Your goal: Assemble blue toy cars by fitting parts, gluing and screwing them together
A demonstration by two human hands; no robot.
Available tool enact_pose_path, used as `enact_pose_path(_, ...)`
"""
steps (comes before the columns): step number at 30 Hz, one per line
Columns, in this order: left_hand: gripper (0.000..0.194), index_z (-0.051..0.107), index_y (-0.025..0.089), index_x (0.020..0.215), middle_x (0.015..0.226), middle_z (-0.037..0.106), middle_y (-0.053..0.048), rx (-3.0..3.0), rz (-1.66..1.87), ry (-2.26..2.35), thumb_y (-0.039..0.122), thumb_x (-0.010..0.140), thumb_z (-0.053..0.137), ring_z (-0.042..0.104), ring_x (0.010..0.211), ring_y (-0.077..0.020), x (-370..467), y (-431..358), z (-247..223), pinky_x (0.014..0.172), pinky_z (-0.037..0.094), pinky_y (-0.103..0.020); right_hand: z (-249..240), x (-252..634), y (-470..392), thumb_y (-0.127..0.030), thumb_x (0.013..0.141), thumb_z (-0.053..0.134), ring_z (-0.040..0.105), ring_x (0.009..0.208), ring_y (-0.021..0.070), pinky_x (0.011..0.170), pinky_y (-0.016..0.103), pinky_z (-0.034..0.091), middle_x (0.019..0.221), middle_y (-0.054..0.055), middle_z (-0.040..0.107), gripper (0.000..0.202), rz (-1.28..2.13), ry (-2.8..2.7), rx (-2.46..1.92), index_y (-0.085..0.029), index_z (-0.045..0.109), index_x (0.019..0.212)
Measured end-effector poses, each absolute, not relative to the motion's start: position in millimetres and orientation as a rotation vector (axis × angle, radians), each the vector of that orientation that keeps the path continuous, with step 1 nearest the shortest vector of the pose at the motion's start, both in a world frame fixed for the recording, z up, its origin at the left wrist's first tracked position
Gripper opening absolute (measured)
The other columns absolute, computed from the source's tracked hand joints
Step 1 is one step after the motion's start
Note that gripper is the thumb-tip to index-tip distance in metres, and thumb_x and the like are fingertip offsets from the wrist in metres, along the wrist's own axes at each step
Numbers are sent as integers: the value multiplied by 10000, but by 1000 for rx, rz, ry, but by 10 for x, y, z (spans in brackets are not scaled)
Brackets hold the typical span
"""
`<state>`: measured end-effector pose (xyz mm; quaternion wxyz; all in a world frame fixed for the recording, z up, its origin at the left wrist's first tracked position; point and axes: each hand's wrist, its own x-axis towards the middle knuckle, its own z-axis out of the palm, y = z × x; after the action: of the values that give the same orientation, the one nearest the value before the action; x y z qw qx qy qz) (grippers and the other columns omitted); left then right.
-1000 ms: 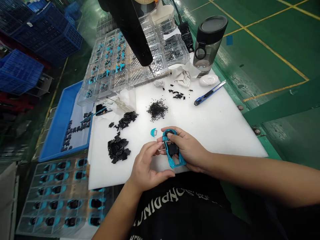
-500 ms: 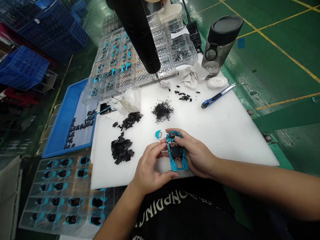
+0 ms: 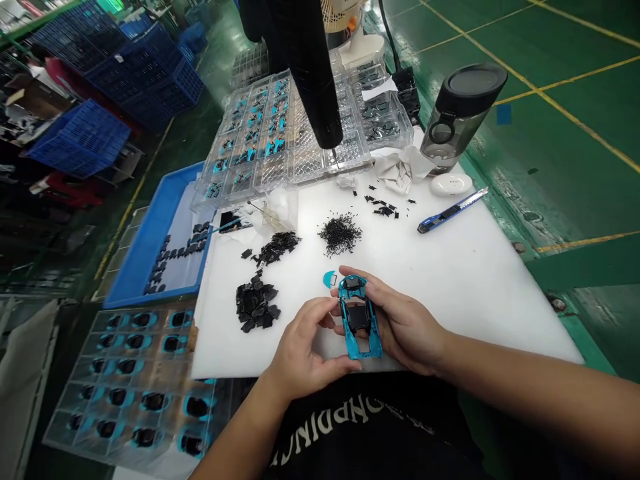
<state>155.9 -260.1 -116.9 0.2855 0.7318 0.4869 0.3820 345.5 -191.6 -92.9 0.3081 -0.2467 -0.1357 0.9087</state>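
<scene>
Meanwhile | my left grip, half-curled, held one side of the toy car | my right grip wrapped the other

Some fingertips of the right hand are hidden behind the turquoise-and-black plastic car body. The far edge cuts off the black cylindrical screwdriver and the cream fan — the near edge, the printed black shirt. Blue plastic crates, far left, are blurred; tiny black pieces heaped centrally are too small to identify.
</scene>
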Motion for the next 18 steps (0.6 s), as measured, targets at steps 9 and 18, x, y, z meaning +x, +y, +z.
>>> enact_pose_path(9,825,357,252,1414,1200,590,-110,1928,1022,1329,451,733,778,619,902,-190,1565,-2616,-1146,819,553,-348,-900,3467,-1933,-313,974,528,637,1017,218,922,415,524,1145,68,644,385,2408,-394,-724,-269,493,1354)
enact_pose_path(18,609,624,177,1165,963,679,-83,1541,1407,1498,453,663,828,620,744,-154,1330,-2696,-1013,748,540,-314,-844,3460,-1937,-419,741,808,587,708,127,640,274,517,1120,28,577,649,2266,-811,-1059,-321,454,1277)
